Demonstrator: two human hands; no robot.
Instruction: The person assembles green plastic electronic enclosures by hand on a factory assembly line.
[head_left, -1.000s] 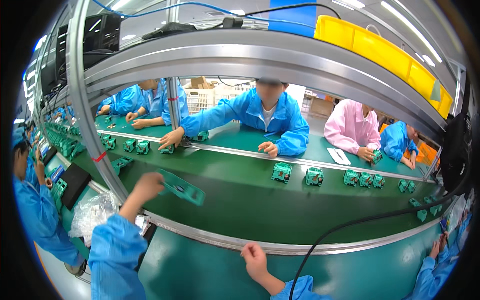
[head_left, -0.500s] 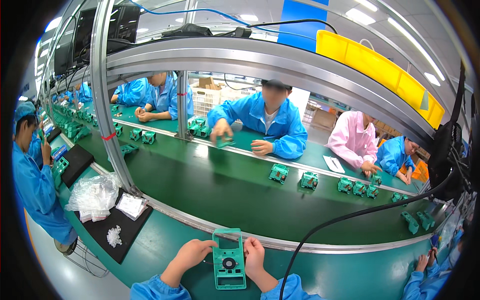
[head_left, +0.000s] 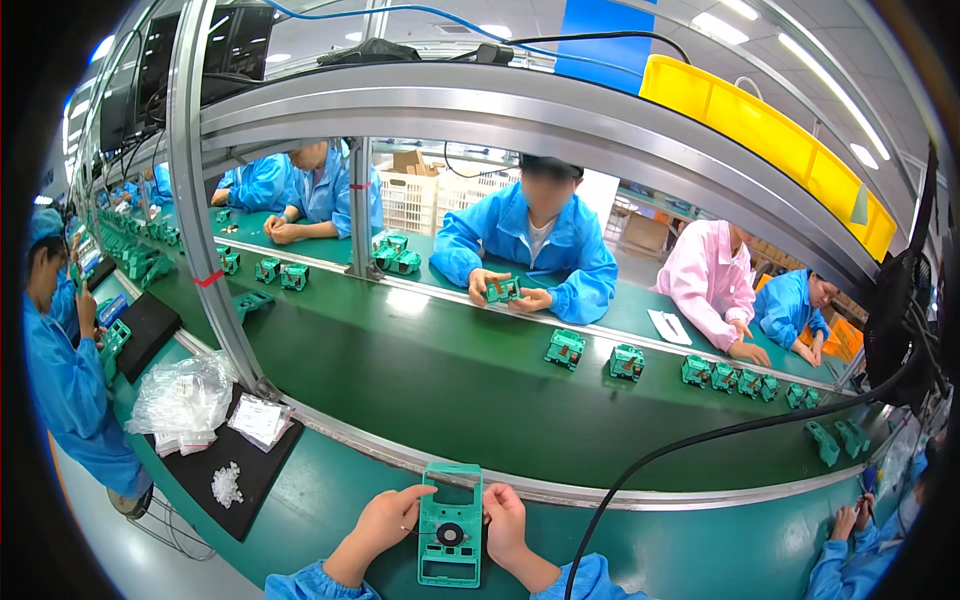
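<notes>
A green plastic housing [head_left: 432,572] lies upright in my view on the bench in front of me, with a window at its top and another at its bottom. A round black speaker [head_left: 450,534] sits in its middle, and a thin dark wire runs from it toward my left hand [head_left: 387,522]. That hand grips the housing's left side, its index finger reaching along the upper edge. On the opposite side my right hand [head_left: 506,520] has its fingers closed at the upper right edge; the fingertips are partly hidden.
On a black mat [head_left: 240,505] at left lie clear plastic bags [head_left: 180,395] and small white pieces [head_left: 227,484]. Beyond the metal rail runs a green conveyor [head_left: 400,370] bearing green assemblies [head_left: 566,348]. A black cable [head_left: 680,437] arcs down at right. Co-workers sit opposite and at both sides.
Both my hands stay on the housing, nearly still, as the view shifts slightly. The co-worker opposite now holds a green assembly in both hands; the pink-sleeved hand has drawn back from the assemblies.
</notes>
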